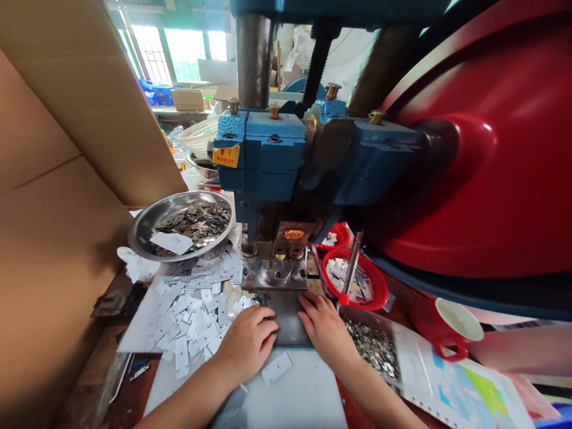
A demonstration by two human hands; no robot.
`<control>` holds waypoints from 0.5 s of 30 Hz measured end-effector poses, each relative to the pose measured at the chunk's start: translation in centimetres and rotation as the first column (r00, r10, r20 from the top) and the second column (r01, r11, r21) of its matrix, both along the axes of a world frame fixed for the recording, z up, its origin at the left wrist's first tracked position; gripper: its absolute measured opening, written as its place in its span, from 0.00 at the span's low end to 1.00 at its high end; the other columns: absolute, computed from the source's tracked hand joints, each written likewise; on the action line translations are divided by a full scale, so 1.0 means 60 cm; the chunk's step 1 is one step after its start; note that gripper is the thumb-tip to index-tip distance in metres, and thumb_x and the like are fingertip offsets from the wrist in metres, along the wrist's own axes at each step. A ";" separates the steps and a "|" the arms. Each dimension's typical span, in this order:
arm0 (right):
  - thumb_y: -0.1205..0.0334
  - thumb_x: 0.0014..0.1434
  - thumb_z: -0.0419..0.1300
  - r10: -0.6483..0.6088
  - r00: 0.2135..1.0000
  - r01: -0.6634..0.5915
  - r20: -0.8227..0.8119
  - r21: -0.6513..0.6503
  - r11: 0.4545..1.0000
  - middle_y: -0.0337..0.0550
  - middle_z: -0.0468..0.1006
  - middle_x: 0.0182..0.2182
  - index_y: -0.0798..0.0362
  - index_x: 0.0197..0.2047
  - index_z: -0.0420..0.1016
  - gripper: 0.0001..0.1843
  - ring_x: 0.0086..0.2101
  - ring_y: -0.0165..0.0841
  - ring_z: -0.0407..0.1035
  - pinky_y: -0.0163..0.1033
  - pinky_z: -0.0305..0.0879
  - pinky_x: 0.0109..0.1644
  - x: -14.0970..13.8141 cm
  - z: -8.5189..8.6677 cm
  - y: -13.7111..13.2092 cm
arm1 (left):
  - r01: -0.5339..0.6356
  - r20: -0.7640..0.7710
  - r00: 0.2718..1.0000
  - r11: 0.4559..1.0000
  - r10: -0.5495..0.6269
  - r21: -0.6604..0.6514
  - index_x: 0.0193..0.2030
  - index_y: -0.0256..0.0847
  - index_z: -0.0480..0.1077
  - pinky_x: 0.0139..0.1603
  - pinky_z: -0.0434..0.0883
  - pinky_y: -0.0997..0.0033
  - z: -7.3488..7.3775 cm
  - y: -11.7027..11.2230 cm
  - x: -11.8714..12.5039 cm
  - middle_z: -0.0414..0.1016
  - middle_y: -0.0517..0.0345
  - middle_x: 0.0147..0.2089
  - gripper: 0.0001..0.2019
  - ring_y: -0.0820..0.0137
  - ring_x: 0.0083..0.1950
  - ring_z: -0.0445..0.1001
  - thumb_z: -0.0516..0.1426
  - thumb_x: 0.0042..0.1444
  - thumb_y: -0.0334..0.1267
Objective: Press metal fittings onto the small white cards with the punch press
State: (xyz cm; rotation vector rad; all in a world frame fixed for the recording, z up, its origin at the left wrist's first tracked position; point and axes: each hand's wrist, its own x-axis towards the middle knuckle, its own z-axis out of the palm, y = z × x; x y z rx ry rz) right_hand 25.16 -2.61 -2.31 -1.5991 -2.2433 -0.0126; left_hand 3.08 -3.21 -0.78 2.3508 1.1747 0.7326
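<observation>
My left hand (250,341) rests at the left side of a dark grey metal plate (288,325), its fingers bent and slightly apart on the surface. Across from it, my right hand (328,328) lays its spread fingertips on the plate's right side. I see no part held in either hand. Just beyond my fingertips stands the blue press (274,158), its die block (274,273) low at the front. A loose flat white piece with small holes (277,367) lies below the plate on a white surface (295,393). Many similar pieces (196,322) are heaped to the left.
A steel bowl (138,235) of metal bits stands left, beside tall cardboard (67,161). On the right are a red basket (382,292) of flat pieces, a clear tray of small metal bits (373,345), a red mug (447,330) and a large red wheel (487,149).
</observation>
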 end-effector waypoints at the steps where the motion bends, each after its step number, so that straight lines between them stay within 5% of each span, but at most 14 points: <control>1: 0.65 0.62 0.51 0.021 1.000 -0.021 -0.016 -0.011 1.000 0.51 0.73 0.44 0.54 0.49 0.72 0.14 0.44 0.40 0.68 0.47 0.69 0.49 -0.001 0.001 0.000 | -0.001 -0.002 1.000 1.000 0.001 0.001 0.40 0.44 0.74 0.48 0.71 0.58 0.000 0.000 0.000 0.72 0.54 0.47 0.09 0.62 0.47 0.70 0.55 0.55 0.29; 5: 0.69 0.62 0.48 0.103 0.991 -0.105 -0.092 -0.024 0.994 0.48 0.75 0.40 0.53 0.43 0.74 0.14 0.41 0.37 0.70 0.44 0.70 0.46 0.009 0.002 -0.003 | 0.003 -0.001 1.000 1.000 -0.003 0.006 0.40 0.44 0.74 0.48 0.71 0.58 -0.002 0.000 -0.001 0.72 0.54 0.47 0.09 0.62 0.47 0.70 0.56 0.55 0.29; 11: 0.66 0.63 0.47 0.010 0.984 -0.023 -0.178 -0.069 0.997 0.49 0.76 0.44 0.53 0.48 0.73 0.16 0.44 0.37 0.71 0.44 0.70 0.49 0.045 0.007 -0.007 | 0.007 -0.001 1.000 1.000 -0.007 -0.020 0.41 0.45 0.74 0.49 0.70 0.58 -0.005 0.002 -0.002 0.72 0.55 0.47 0.09 0.63 0.47 0.70 0.56 0.56 0.30; 15: 0.72 0.60 0.48 0.164 0.982 -0.170 -0.093 -0.059 0.984 0.48 0.74 0.49 0.53 0.54 0.70 0.21 0.49 0.37 0.69 0.44 0.68 0.53 0.050 0.000 -0.011 | 0.003 -0.006 1.000 1.000 -0.003 -0.024 0.40 0.45 0.73 0.49 0.70 0.59 -0.004 0.001 -0.001 0.72 0.56 0.48 0.09 0.63 0.47 0.70 0.56 0.55 0.29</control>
